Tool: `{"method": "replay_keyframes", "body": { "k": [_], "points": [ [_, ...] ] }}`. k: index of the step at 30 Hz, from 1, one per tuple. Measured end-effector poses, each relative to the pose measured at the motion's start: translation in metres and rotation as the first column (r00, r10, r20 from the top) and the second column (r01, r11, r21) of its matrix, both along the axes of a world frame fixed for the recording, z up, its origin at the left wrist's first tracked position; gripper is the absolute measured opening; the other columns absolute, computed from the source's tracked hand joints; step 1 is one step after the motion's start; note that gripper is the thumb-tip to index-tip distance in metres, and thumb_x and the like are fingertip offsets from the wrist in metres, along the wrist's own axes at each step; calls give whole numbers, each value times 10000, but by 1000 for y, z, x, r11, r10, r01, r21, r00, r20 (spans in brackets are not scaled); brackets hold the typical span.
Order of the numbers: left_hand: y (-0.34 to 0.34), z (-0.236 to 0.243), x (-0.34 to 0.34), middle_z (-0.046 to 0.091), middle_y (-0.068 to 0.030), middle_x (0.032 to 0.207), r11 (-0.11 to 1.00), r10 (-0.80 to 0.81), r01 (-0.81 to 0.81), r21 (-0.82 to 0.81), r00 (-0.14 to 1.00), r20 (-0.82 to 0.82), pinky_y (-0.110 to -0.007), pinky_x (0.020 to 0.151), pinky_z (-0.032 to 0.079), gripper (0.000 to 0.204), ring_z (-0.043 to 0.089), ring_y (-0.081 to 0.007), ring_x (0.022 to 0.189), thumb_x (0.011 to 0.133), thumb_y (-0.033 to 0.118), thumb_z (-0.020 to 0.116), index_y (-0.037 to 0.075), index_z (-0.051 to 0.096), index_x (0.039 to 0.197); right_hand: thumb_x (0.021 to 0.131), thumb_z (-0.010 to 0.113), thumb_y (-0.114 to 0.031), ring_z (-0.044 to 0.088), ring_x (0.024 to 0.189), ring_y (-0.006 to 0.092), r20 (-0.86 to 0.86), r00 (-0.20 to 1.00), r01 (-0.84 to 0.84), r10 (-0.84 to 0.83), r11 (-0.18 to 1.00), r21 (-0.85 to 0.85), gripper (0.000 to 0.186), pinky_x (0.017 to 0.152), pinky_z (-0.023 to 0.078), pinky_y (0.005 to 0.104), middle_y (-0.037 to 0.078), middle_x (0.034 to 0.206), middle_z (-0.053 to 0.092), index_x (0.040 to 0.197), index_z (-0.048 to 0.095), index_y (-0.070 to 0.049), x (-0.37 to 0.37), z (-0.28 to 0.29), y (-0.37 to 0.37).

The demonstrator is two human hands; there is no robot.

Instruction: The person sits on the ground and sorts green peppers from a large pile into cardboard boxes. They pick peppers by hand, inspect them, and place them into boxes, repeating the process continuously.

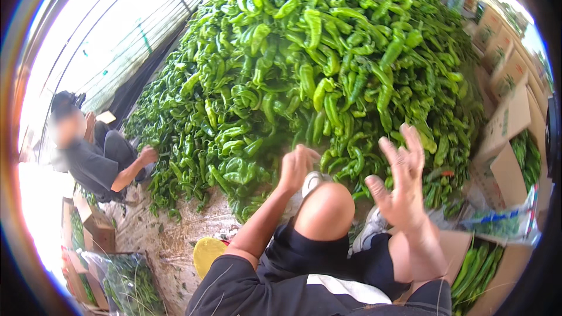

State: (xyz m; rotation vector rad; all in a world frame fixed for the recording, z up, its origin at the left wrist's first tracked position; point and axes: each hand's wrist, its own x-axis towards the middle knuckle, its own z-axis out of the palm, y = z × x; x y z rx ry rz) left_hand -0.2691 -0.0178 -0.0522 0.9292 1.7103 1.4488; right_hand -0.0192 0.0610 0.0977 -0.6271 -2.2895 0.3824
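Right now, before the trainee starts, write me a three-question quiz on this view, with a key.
1. Multiple choice: where is the co-worker relative to the pepper pile?
A) To its left
B) To its right
C) On top of it

2. True or false: the right hand is raised with its fingers spread.

3. Fill in the missing word: the round thing beside the person's left sleeve is ____.

Key: 1. A; 2. True; 3. yellow.
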Motion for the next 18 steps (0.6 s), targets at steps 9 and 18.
{"method": "replay_keyframes", "body": {
  "k": [9, 18],
  "points": [
    [204, -38, -54, 597, -176, 1120, 995, -38, 87, 47, 776, -629, -399, 891, 484, 314, 574, -319, 1061, 870, 172, 630, 8, 593, 1135, 861, 672, -304, 193, 1380, 462, 45, 988, 157, -150, 948, -277, 705, 1122, 234, 523, 282, 1527, 86, 1421, 369, -1, -40, -57, 77],
    [408, 7, -153, 404, -174, 1341, 933, 337, -147, 327, 42, -941, -614, 1116, 168, 519, 291, -365, 1348, 687, 9, 632, 55, 421, 1158, 830, 706, -252, 200, 1380, 471, 121, 990, 120, -76, 901, -417, 749, 1110, 256, 525, 289, 1526, 75, 1426, 340, 16, -60, -80, 119]
  ]
}}
